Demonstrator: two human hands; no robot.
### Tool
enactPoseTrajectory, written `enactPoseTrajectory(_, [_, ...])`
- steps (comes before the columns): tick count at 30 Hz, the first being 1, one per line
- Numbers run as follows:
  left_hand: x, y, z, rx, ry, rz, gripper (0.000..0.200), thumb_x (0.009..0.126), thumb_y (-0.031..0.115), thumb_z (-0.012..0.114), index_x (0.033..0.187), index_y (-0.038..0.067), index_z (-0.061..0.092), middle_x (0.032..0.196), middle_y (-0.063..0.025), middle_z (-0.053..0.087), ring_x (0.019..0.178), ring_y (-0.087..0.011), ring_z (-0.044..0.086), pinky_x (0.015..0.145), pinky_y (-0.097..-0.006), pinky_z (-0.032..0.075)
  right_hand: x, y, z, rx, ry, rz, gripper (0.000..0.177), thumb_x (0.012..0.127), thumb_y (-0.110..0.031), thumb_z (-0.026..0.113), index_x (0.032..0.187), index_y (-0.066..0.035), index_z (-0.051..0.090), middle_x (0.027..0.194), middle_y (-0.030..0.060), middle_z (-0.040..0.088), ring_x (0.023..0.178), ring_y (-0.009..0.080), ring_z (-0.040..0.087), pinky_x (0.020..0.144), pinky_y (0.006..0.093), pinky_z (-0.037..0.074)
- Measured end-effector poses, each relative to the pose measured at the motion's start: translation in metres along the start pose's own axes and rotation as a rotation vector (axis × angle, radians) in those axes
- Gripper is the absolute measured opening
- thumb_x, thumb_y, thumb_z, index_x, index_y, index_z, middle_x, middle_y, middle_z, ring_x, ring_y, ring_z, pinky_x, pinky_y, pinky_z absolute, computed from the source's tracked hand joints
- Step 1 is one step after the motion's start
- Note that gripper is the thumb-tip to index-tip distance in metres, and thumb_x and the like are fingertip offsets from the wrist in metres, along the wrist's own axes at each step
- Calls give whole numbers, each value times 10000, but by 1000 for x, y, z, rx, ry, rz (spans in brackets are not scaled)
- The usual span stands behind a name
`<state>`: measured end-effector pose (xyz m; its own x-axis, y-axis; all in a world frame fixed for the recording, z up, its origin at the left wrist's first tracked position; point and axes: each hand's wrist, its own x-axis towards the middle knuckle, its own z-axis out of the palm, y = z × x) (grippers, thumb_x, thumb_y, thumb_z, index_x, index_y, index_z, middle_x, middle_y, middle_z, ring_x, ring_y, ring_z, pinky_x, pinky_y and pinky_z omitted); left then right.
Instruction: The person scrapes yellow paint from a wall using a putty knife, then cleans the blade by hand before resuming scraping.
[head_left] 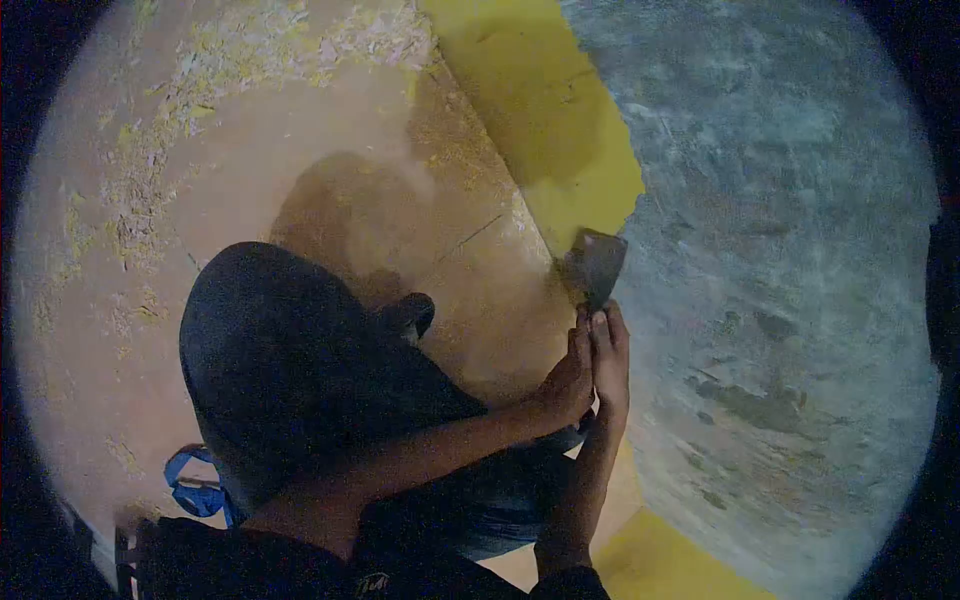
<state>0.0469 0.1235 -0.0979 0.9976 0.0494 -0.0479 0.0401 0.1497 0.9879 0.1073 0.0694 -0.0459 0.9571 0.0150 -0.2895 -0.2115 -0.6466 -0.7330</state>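
Both my hands are together on a scraper (602,262) with a wide dark blade, near the middle right of the head view. My left hand (567,385) comes in from the left and closes round the handle. Beside it, my right hand (611,365) has its fingers pressed along the same handle, which they largely hide. The blade lies against the lower end of a yellow painted strip (560,120), where the wall meets the floor.
A grey-green scraped wall (760,250) fills the right. Paint flakes (150,180) litter the tan floor (390,120). My dark-clothed knee (270,340) is at centre left, with a blue object (200,497) beside it. More yellow paint (670,560) shows at the bottom.
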Motion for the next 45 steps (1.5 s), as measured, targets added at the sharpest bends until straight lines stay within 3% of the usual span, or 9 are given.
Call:
enactPoseTrajectory(5, [-5, -3, 10, 331, -24, 312, 853, 762, 40, 617, 1447, -128, 136, 1288, -417, 337, 1153, -519, 450, 898, -527, 447, -34, 13, -11, 454, 11, 184, 435, 993, -262, 540, 1346, -20, 466, 1123, 152, 631, 996, 185, 600, 864, 307, 483])
enactPoseTrajectory(7, [-6, 7, 5, 475, 9, 369, 865, 723, 26, 632, 1439, -125, 170, 1302, -396, 338, 1181, -506, 425, 930, -531, 425, -34, 26, -20, 236, 91, 85, 378, 993, -247, 534, 1297, -24, 504, 1092, 125, 639, 884, 167, 593, 766, 290, 480])
enactPoseTrajectory(9, [-2, 12, 8, -84, -182, -111, 805, 740, 26, 618, 1431, -92, 223, 1361, -372, 313, 1234, -500, 379, 1023, -522, 365, -36, 21, -26, 1, 180, -14, 325, 994, -232, 529, 1247, -28, 542, 1061, 99, 647, 772, 148, 586, 667, 274, 477])
enactPoseTrajectory(16, [37, 17, 3, 97, 284, 234, 570, 926, 166, 545, 1430, 25, 320, 1286, -236, 457, 1196, -406, 464, 1022, -459, 404, -46, -27, -16, -112, 381, -114, 178, 971, -98, 554, 1117, 2, 579, 877, 85, 676, 675, 83, 550, 586, 232, 425])
enactPoseTrajectory(28, [73, 31, -23, -366, 275, -48, 494, 825, 61, 673, 1290, 19, 512, 1153, -193, 605, 1046, -334, 603, 889, -404, 491, -32, -61, 6, -437, 472, -117, 122, 922, -73, 609, 878, 39, 586, 784, 155, 678, 754, 55, 536, 648, 281, 494])
enactPoseTrajectory(31, [80, 39, -23, -352, 264, 21, 491, 816, 58, 677, 1278, 8, 519, 1137, -188, 631, 1034, -322, 622, 896, -390, 496, -34, -81, 0, -570, 442, -225, 99, 910, -55, 607, 877, 37, 591, 761, 190, 658, 708, 119, 635, 639, 310, 502])
enactPoseTrajectory(33, [81, 44, -27, -343, 286, -7, 467, 813, 49, 672, 1255, -2, 531, 1143, -197, 631, 1038, -317, 629, 906, -379, 493, -29, -86, 1, -570, 447, -256, 95, 892, -57, 613, 900, 38, 606, 762, 237, 636, 743, 340, 700, 639, 353, 510])
enactPoseTrajectory(36, [93, 33, -44, -341, 287, -130, 411, 803, 38, 670, 1197, -19, 563, 1075, -200, 651, 987, -296, 651, 880, -373, 504, -16, -92, 16, -615, 355, -257, 118, 884, -70, 620, 923, 42, 618, 789, 258, 632, 844, 461, 624, 645, 383, 512])
enactPoseTrajectory(45, [85, 56, -34, -367, 299, -57, 347, 748, 36, 693, 1081, -11, 608, 885, -159, 671, 882, -243, 667, 801, -344, 518, -43, -104, 4, -594, 446, -83, 111, 890, -69, 615, 900, 42, 612, 829, 264, 662, 737, 272, 686, 676, 356, 510])
